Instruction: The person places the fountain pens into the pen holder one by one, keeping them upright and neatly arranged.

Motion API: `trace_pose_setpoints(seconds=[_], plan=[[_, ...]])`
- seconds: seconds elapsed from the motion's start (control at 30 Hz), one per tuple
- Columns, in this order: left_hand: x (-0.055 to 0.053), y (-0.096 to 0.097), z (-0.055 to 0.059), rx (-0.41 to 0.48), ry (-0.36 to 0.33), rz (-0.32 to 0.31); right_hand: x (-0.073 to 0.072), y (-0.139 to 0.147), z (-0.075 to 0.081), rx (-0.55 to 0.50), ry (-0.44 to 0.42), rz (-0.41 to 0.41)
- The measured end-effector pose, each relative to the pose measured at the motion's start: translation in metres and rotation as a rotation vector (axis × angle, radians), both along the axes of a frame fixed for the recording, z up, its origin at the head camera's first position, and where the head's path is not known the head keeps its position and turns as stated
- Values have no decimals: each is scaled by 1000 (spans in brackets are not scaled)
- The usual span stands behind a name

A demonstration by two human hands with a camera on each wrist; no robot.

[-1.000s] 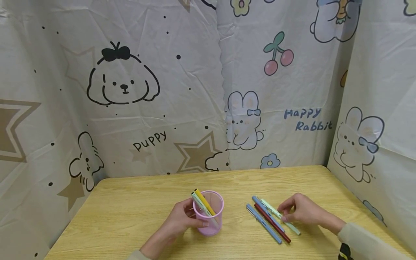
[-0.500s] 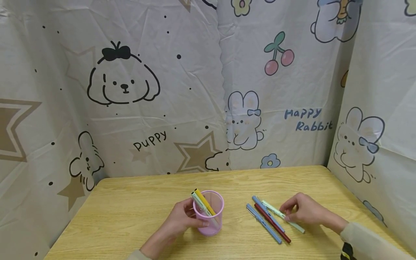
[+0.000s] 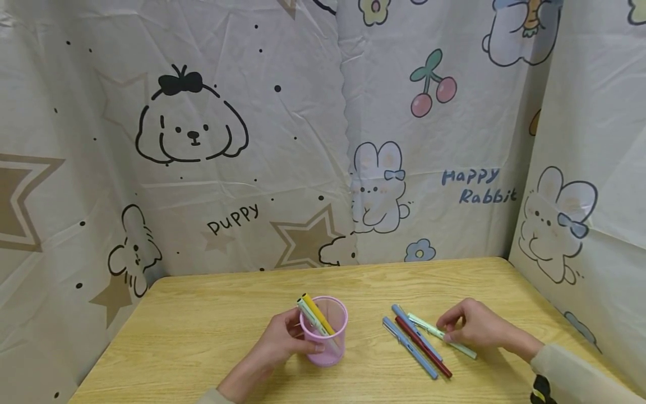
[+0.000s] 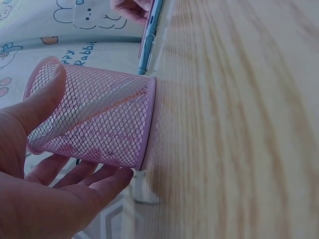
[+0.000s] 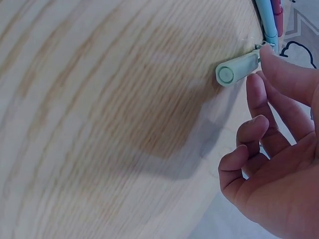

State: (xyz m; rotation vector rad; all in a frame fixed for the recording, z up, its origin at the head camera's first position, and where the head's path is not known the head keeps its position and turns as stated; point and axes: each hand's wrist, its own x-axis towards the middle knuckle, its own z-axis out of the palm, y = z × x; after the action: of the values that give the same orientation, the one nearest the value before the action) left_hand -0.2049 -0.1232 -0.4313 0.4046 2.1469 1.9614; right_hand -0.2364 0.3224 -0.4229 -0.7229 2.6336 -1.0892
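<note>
Left fingers (image 4: 112,185) curled round pink mesh cup (image 4: 107,124) (two pens (image 3: 318,314) inside); right fingers (image 5: 256,94) pinching pale green pen (image 3: 462,349).

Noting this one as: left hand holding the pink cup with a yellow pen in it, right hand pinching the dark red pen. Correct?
Not the pen: the head view shows the right hand pinching a pale green pen, while the dark red pen lies between two blue pens. The left hand holding the pink cup with a yellow pen in it is right.
</note>
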Motion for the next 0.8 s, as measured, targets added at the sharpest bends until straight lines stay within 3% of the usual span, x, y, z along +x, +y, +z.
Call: trace_pose_setpoints(seconds=[0.8], plan=[[0,1,-1,16,8,0,-2,1,-3,-7,-39,-19]])
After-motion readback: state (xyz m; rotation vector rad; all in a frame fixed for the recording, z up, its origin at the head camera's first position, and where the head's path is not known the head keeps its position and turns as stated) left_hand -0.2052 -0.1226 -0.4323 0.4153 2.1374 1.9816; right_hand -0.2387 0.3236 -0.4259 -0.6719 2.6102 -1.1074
